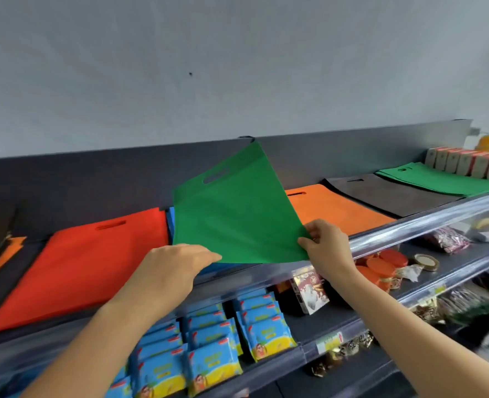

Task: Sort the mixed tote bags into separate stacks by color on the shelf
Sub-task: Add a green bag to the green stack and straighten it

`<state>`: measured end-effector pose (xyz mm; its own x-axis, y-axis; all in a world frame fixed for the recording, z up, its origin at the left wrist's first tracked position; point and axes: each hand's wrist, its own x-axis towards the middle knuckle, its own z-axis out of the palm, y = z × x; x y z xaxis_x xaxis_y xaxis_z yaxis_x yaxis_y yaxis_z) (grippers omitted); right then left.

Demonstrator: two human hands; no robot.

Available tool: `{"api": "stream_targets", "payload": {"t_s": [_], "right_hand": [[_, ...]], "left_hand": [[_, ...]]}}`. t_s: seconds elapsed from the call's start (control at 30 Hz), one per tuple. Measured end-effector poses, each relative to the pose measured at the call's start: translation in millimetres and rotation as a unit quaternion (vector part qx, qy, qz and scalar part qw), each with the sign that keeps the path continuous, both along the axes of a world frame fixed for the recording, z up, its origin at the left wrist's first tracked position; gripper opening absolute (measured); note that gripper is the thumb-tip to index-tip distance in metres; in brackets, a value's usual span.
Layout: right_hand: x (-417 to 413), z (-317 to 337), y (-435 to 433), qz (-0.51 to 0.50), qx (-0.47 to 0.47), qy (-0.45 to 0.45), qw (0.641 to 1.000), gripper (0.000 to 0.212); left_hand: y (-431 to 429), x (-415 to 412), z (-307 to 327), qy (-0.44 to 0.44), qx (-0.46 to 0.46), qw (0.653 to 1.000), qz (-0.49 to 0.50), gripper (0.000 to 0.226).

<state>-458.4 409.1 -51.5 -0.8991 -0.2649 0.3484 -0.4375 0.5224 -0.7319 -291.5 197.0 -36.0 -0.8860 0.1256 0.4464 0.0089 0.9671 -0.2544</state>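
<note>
Head view: green tote bag (232,214) up-left from corner grip of right hand (326,248).

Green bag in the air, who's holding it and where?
The flat green fabric tote bag is pinched at its lower right corner by the right hand; the left hand touches its bottom edge.

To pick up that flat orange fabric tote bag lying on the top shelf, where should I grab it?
Probably pinch the flat orange fabric tote bag at its near right corner, coming from the front. The bag lies flat, its cut-out handle slot far back, while that corner sits at the top shelf's front lip.
</note>
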Motion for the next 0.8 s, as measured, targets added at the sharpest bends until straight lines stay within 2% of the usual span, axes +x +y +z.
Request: {"api": "stream_targets", "payload": {"t_s": [0.13,0.23,0.43,0.8], "right_hand": [[-41.9,-6.2,43.2,-0.017,-0.016,-0.004,1.0,0.014],[-73.2,-10.4,67.4,-0.029,-0.03,-0.016,0.999,0.012],[-145.9,-8.7,102.7,-0.07,-0.035,0.002,0.997,0.011],[-291.1,3.2,159.7,-0.133,-0.055,-0.001,0.99,0.017]], "left_hand": [[42.2,-49.1,-0.3,-0.026,0.025,0.999,0.006,0.071],[63.2,-87.0,2.5,-0.072,0.063,0.995,0.012,0.067],[89.6,-175.6,11.2,-0.065,0.057,0.996,-0.013,0.064],[136.6,-338.1,25.4,-0.11,0.03,0.982,-0.149,0.049]]}}
